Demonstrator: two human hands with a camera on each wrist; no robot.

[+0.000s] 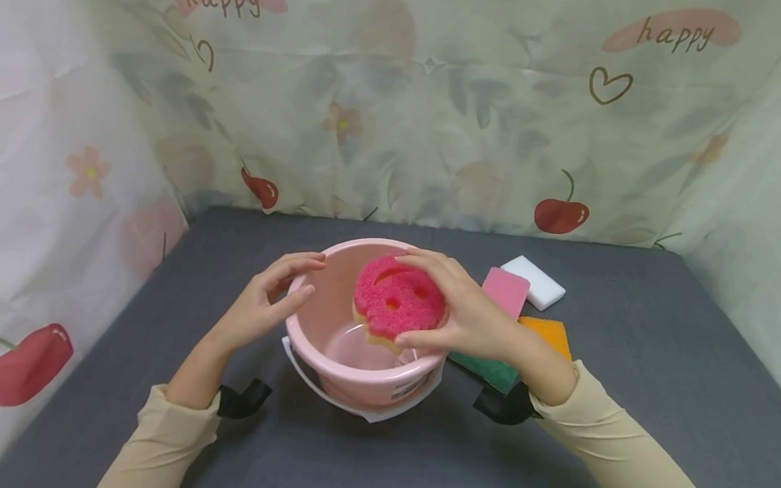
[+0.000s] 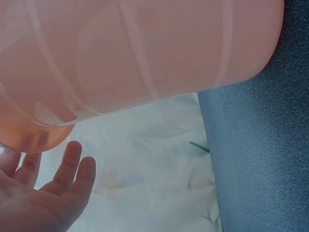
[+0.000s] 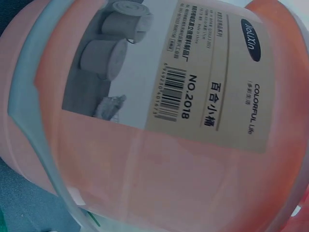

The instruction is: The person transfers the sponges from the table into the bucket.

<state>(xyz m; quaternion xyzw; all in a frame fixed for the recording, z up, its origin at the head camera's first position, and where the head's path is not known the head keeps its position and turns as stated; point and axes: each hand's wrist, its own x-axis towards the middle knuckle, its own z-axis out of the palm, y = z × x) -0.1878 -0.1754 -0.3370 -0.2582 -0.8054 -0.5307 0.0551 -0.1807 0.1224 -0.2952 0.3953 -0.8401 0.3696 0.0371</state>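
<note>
A pink bucket (image 1: 368, 376) stands upright on the dark table, its white handle (image 1: 370, 416) hanging down at the front. Over its mouth, my right hand (image 1: 462, 309) holds a round pink sponge (image 1: 403, 305) with cut-out holes and a pale underside, thumb below and fingers above. In the head view my left hand (image 1: 262, 301) is at the bucket's left rim, fingers spread and gently bent. The left wrist view shows those fingers (image 2: 72, 166) close under the rim. A printed label (image 3: 212, 72) covers the bucket's side in the right wrist view, where my right hand is hidden.
Right of the bucket lie a white block sponge (image 1: 534, 282), a pink pad (image 1: 506, 290), an orange pad (image 1: 547, 334) and a green pad (image 1: 490, 370), partly under my right forearm. A patterned curtain (image 1: 426, 125) hangs behind the table (image 1: 628, 351) and along both sides.
</note>
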